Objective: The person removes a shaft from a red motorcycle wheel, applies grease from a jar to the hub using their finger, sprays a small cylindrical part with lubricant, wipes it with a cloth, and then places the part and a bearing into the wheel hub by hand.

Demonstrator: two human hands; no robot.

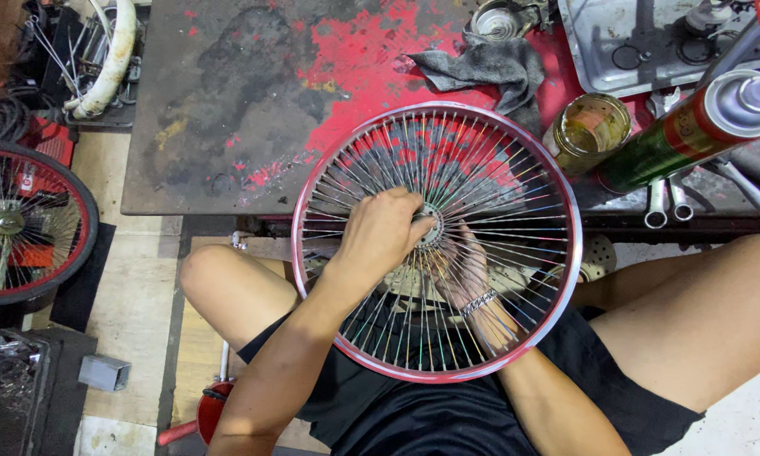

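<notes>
spoked wheel (515, 160) lies flat, axle toward camera; left hand (380, 232) fingers grasping hub (426, 226), right hand (462, 270) fingers unclear.

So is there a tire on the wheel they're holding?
No, the spoked wheel between the left hand and right hand shows only a bare red-edged rim, with no tire fitted.

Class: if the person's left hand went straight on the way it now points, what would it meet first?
Left hand points right at the metal hub of the red-rimmed spoked wheel; it seems to touch it already.
</notes>
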